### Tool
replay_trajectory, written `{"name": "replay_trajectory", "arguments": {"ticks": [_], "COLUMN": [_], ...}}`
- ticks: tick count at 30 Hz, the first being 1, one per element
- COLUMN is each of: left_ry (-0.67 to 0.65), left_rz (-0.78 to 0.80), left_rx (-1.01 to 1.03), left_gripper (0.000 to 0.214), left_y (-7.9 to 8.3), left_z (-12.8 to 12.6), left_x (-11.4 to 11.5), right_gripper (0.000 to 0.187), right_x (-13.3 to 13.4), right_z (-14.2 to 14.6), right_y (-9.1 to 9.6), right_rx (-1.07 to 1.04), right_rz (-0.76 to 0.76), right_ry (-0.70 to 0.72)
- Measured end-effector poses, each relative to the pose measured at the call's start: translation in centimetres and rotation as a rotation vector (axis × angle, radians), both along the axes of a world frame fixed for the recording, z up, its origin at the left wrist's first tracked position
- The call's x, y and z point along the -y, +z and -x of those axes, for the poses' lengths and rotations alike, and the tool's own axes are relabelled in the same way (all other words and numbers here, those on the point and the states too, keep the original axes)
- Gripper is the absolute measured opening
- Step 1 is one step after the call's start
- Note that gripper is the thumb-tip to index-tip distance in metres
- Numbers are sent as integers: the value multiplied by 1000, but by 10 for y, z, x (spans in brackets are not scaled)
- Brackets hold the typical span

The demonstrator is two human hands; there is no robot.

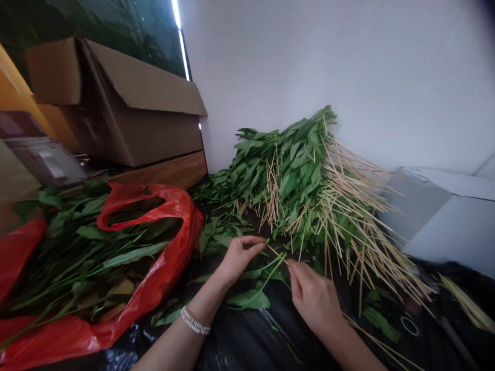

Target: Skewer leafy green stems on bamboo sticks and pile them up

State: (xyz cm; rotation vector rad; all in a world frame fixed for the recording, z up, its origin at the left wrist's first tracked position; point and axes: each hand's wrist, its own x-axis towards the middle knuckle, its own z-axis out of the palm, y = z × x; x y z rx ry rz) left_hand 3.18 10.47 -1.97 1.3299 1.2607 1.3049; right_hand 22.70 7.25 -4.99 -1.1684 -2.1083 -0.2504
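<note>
My right hand (315,296) is closed on a thin wooden skewer (275,251), whose tip points toward the left. Green leaf stems (281,259) are threaded on or crossing the skewer just ahead of the right fingers. A broad green leaf (251,299) hangs from one of them between my wrists. Thumb and forefinger of my left hand (243,252) pinch a small green stem end at the skewer's tip. Behind the hands lies a big pile of leaves (297,154) with many skewers (348,190) sticking out to the right.
A red plastic bag (185,226) full of loose leafy stems (77,263) lies open at left. Black plastic sheeting (232,345) covers the work surface. An open cardboard box (154,131) stands at back left, a white box (456,226) at right. A white wall (348,62) closes off the back.
</note>
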Motion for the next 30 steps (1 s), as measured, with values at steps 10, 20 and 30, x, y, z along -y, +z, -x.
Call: {"name": "replay_trajectory", "arguments": {"ticks": [10,20,30], "left_ry": [9,25,38], "left_rz": [0,-2,-5], "left_rx": [-1,0,-14], "left_gripper": [27,27,26], "left_y": [1,1,1], "left_z": [1,1,0], "left_x": [0,0,-1], "right_gripper": [29,30,31], "right_x": [0,0,0], "right_z": [0,0,0], "right_y": [0,0,1], "right_rx": [-7,-4,1], "right_rz": [-12,-4,-29], "right_ry": [-3,-1,-2]}}
